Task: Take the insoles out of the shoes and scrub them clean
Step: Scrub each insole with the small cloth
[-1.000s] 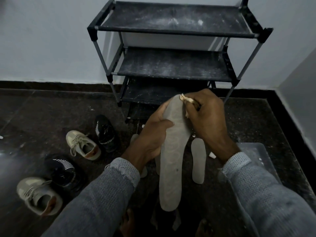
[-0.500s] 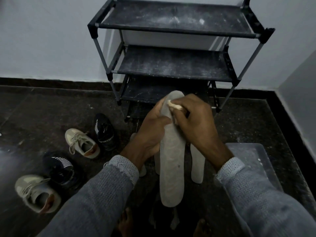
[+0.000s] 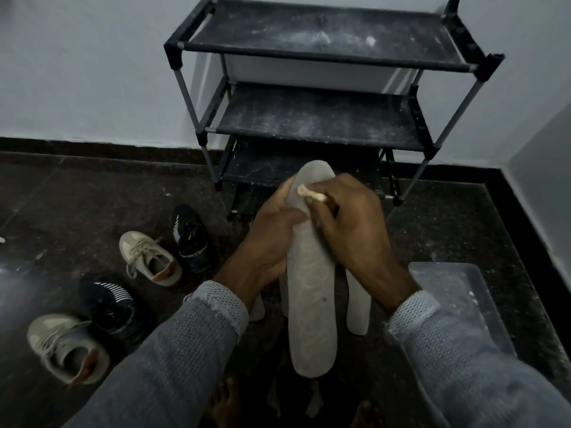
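I have the grey insole (image 3: pixel 312 291) up off the floor (image 3: pixel 92 196), held lengthwise in front of me with its toe end toward the shoe rack (image 3: pixel 318 118). My left hand (image 3: pixel 272 239) grips its left edge near the top, thumb curled over the face and fingers behind. My right hand (image 3: pixel 349 230) pinches a small pale scrubber (image 3: pixel 310 193) and presses it on the upper part of the insole.

It looks thin, light and bendy, so I judge it will flex away under pressure unless it is backed from behind right where I rub. Best to hold it by the long edge close to the scrubbed patch and shift that grip down as I go; the free heel end will likely flap.

Other insoles (image 3: pixel 358 304) lie on the floor below my hands, the shoes (image 3: pixel 148 257) toward its left side, and a clear tray (image 3: pixel 463 298) to the right.
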Available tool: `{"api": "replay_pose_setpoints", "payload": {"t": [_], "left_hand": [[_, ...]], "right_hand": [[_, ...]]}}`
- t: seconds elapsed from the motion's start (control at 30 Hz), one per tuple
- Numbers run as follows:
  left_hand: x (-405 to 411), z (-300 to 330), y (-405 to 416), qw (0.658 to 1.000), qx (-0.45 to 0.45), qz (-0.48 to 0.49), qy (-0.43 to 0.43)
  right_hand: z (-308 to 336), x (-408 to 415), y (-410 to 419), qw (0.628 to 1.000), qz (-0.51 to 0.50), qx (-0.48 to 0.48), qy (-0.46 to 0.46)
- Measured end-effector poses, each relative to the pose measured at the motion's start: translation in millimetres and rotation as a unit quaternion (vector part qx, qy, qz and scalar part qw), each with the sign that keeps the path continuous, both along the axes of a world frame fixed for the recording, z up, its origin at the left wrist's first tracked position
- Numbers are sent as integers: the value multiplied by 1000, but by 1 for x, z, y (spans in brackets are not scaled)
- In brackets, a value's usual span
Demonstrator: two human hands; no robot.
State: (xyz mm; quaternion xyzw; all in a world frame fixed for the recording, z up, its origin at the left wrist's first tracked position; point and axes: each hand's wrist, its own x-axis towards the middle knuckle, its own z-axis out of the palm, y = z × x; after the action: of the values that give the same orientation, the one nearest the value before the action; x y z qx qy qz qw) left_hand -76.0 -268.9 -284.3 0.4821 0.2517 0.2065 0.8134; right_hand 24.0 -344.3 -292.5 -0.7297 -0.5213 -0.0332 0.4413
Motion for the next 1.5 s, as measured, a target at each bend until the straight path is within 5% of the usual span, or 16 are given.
{"api": "replay_pose_setpoints", "payload": {"t": [0.13, 0.33, 0.53, 0.73, 0.93, 1.1, 1.3, 1.5], "left_hand": [[-1, 3, 0, 1000, -2, 2, 3], [1, 3, -2, 1000, -12, -2, -17], [1, 2, -1, 1000, 0, -6, 10], [2, 0, -5, 999, -4, -33, -7], [1, 0, -4, 996, 57, -49, 46], [2, -4, -4, 995, 79, -41, 44], [1, -4, -3, 992, 104, -51, 52], [2, -9, -1, 994, 86, -38, 51]], "right_hand": [[-1, 21, -5, 994, -106, 17, 22], [0, -3, -1, 1000, 27, -2, 1], [-1, 22, -3, 994, -110, 20, 16], [4, 0, 2, 999, 25, 21, -2], [7, 27, -3, 993, -109, 37, 39], [6, 7, 2, 1000, 28, 14, 0], [5, 27, -1, 996, -86, 13, 13], [4, 3, 4, 1000, 12, 7, 7]]}}
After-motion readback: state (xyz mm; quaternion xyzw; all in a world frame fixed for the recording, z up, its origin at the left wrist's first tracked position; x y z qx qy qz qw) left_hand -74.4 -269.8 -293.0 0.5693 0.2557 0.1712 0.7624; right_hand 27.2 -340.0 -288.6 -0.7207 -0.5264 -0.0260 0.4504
